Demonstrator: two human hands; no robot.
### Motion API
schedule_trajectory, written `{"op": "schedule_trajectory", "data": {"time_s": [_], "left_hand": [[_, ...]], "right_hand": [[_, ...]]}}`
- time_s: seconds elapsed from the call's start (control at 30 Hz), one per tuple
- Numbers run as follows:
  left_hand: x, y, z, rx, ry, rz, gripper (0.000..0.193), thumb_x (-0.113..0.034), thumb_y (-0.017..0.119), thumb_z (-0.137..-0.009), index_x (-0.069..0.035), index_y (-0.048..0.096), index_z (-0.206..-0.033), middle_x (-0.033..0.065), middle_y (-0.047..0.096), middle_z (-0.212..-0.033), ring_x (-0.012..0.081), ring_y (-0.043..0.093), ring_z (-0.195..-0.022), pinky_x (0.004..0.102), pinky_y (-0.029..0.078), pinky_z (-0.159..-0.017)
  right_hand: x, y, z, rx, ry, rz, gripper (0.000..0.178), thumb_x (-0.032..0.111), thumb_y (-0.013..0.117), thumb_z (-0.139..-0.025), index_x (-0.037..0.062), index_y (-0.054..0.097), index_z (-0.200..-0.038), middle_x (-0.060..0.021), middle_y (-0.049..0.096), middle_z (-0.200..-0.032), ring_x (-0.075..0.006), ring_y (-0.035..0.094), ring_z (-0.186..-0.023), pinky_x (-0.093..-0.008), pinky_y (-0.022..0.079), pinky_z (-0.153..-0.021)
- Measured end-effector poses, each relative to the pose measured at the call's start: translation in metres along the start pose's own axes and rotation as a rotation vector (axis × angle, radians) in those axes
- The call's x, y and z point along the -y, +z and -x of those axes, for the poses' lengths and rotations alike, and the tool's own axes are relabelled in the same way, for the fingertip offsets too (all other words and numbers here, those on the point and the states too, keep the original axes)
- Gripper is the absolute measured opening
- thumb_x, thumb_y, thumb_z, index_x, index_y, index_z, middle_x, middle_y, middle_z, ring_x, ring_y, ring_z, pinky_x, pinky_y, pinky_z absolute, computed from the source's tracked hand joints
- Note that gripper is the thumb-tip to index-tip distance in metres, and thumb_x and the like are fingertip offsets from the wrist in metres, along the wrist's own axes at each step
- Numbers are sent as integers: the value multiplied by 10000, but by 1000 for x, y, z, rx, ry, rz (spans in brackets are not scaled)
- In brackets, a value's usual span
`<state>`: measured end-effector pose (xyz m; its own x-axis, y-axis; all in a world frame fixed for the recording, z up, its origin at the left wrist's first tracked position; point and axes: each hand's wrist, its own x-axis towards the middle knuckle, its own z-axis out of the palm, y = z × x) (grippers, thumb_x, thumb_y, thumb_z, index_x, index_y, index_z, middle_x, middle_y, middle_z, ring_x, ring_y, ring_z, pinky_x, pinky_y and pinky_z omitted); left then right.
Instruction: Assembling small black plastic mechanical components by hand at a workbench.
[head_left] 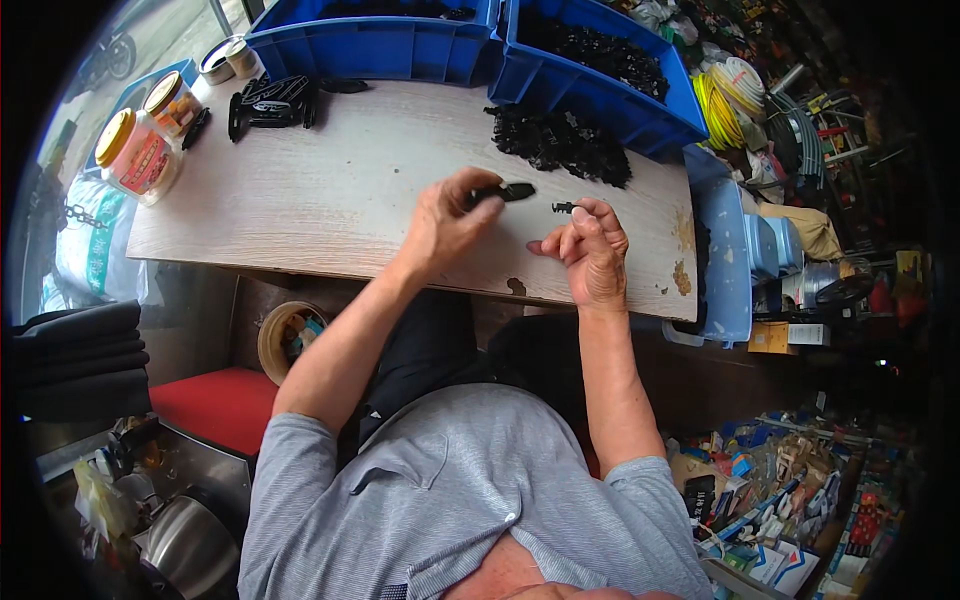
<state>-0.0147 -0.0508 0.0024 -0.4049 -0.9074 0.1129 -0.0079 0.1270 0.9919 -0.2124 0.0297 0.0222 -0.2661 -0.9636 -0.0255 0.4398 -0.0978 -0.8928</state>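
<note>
My left hand (447, 218) is closed round a black oval plastic part (513, 191), whose rounded end sticks out past the fingers over the table. To its right, my right hand (592, 250) pinches a small black toothed plastic piece (563, 208) between thumb and fingertips. A gap separates the two pieces. Beyond my right hand, a loose pile of small black plastic pieces (560, 145) lies on the white table (340, 190). At the far left of the table sits a group of black oval parts (272, 103), some stacked on others.
Two blue bins (375, 48) holding black parts stand along the far edge. Two lidded jars (138, 158) are at the left. Right of the table is a light blue plastic container (724, 260). Below the table's edge stands a round bin (283, 340) beside a red surface (215, 405).
</note>
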Motion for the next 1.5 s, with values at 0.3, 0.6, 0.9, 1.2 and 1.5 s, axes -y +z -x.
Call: {"op": "schedule_trajectory", "data": {"time_s": [0.3,0.6,0.9,1.2,1.5], "left_hand": [[-13,56,13,169,-100,456,242,-92,673,-924,19,645,-1138,25,685,-934,66,625,-810,226,526,-715],[-21,51,11,109,-173,497,268,-105,683,-905,45,641,-1122,57,683,-885,80,636,-753,224,528,-687],[-21,59,4,1,-328,597,194,-160,695,-896,22,664,-955,72,670,-810,113,642,-624,235,542,-561],[-23,56,12,-67,-256,646,145,-111,684,-874,25,657,-915,78,658,-773,113,630,-593,246,548,-541],[-18,53,18,53,-103,559,192,-145,687,-895,27,654,-975,51,652,-787,102,626,-673,241,529,-607]], "right_hand": [[-2,-13,1,9,-7,-9,136,69,741,-858,67,697,-987,9,671,-826,-41,546,-586,-185,485,-618],[4,-6,0,-10,18,82,145,85,743,-856,63,692,-989,27,645,-784,-36,502,-567,-182,470,-619],[7,-8,-4,-2,52,183,171,149,744,-856,55,663,-973,35,588,-715,-43,458,-528,-208,458,-573],[9,7,0,17,66,400,288,202,653,-884,114,505,-654,53,431,-620,-67,390,-494,-247,354,-462],[4,0,0,36,-3,351,269,206,615,-879,144,462,-666,47,372,-543,-92,381,-407,-250,429,-438]]}}
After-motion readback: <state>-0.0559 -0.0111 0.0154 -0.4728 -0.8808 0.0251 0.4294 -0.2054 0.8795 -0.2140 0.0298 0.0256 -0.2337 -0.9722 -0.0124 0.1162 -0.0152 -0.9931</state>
